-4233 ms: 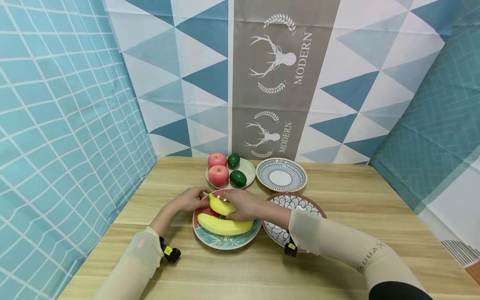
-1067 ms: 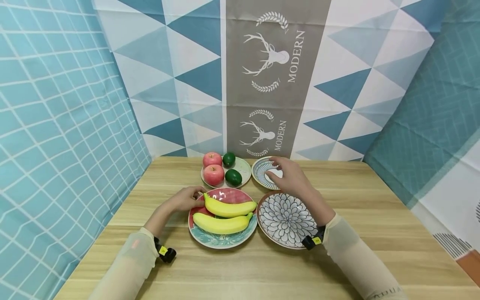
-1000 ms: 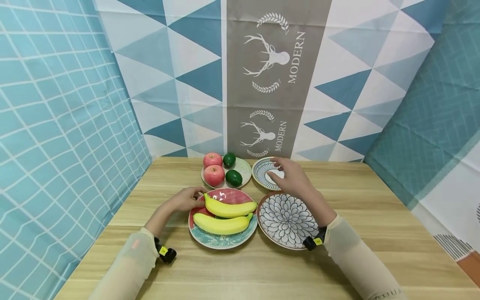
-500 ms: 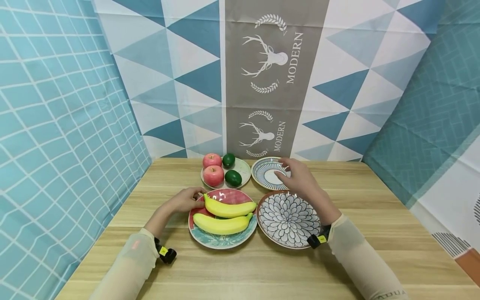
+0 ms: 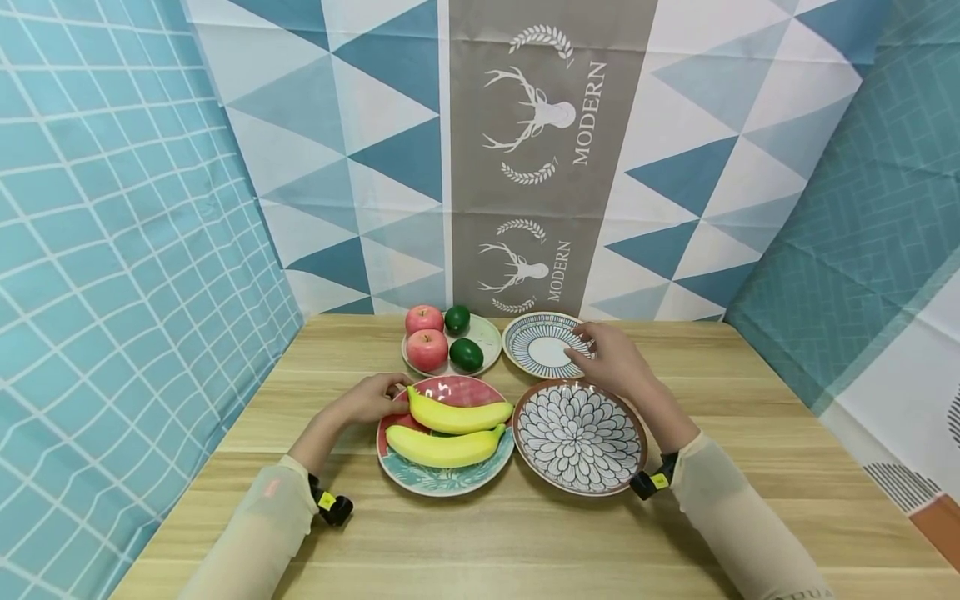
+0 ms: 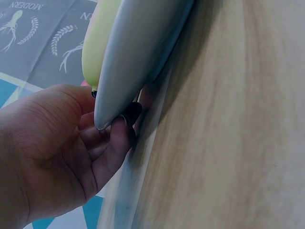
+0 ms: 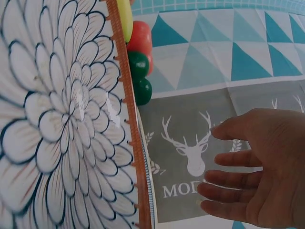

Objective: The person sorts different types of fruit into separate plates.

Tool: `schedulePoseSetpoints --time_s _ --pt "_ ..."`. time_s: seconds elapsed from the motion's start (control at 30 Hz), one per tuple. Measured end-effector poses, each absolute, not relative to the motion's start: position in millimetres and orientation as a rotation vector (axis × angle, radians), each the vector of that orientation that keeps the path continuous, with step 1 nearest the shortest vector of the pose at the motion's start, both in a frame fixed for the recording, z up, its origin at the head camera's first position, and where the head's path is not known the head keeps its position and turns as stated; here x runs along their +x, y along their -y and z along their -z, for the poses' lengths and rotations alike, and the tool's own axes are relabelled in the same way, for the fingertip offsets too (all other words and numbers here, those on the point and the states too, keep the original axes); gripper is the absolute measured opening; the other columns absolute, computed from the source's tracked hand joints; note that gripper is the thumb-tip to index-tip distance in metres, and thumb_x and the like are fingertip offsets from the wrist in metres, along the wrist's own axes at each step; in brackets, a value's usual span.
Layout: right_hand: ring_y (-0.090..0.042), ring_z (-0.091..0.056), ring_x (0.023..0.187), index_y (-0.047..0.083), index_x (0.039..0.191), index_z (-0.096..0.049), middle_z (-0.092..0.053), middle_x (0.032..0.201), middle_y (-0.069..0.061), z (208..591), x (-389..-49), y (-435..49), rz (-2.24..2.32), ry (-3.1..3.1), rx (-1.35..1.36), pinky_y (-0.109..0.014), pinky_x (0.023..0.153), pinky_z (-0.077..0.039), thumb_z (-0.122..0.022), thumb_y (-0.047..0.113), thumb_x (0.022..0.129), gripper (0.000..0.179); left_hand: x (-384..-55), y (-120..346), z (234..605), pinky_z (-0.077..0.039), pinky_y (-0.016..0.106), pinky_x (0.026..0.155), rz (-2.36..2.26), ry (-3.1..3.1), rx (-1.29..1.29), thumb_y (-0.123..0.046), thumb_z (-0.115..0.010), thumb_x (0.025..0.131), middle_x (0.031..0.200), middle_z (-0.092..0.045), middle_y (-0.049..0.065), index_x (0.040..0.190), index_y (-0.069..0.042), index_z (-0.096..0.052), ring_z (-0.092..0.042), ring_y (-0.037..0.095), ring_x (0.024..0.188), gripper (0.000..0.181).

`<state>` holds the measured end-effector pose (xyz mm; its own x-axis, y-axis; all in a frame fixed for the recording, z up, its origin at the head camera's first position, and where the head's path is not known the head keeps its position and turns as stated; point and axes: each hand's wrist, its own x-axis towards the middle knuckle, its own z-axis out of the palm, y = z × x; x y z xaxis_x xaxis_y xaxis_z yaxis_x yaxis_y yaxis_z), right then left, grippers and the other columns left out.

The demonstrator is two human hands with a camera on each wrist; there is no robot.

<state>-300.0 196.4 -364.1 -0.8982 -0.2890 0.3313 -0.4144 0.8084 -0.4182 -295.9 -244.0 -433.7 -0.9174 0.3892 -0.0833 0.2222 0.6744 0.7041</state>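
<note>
The red-and-green plate (image 5: 444,482) sits on the counter (image 5: 450,550) with two bananas (image 5: 442,450) in it, its rim pinched by the left hand (image 5: 369,399); steadying it seems the step in hand. The right hand (image 5: 617,358), holding nothing, spreads loosely over the striped plate (image 5: 542,353); a grasp there would call for closing in.

I see the right hand (image 7: 255,171), fingers loosely extended, apart from the brown rim (image 7: 127,95) of the flower-patterned plate (image 7: 71,114). Past that edge I make out a striped plate (image 7: 150,193), yellow fruit (image 7: 125,20), red fruit (image 7: 141,37), two green fruits (image 7: 138,66) and grey deer-printed cloth (image 7: 190,107).
</note>
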Motion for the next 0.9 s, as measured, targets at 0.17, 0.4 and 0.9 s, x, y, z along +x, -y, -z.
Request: schedulePoseSetpoints --time_s 0.17,0.4,0.9 --pt "-0.038 -0.07 0.101 -0.004 0.131 -0.068 -0.07 0.122 -0.026 367 -297 -207 -0.667 2.787 0.478 -0.055 0.088 -0.057 -0.07 0.031 0.101 0.045 -296 244 433 -0.05 0.035 0.078 -1.075 -2.663 0.494 -0.016 -0.072 0.098 0.096 -0.065 0.007 0.13 -0.003 -0.066 -0.058 0.021 0.087 0.034" --pt "-0.037 -0.069 0.096 -0.006 0.124 -0.069 -0.073 0.109 -0.023 377 -294 -220 -0.622 2.866 0.421 -0.054 0.083 -0.056 -0.07 0.025 0.101 0.039 -297 244 436 -0.05 0.035 0.079 -1.062 -2.666 0.474 -0.019 -0.073 0.099 0.098 -0.065 0.007 0.13 -0.005 -0.066 -0.058 0.022 0.089 0.035" --pt "-0.023 -0.065 0.084 0.002 0.114 -0.074 -0.071 0.095 -0.01 392 -295 -229 -0.648 3.101 0.401 -0.036 0.067 -0.054 -0.071 0.027 0.101 0.029 -294 242 434 -0.052 0.035 0.079 -1.061 -2.671 0.505 -0.016 -0.072 0.098 0.098 -0.067 0.006 0.13 -0.003 -0.066 -0.06 0.02 0.089 0.034"
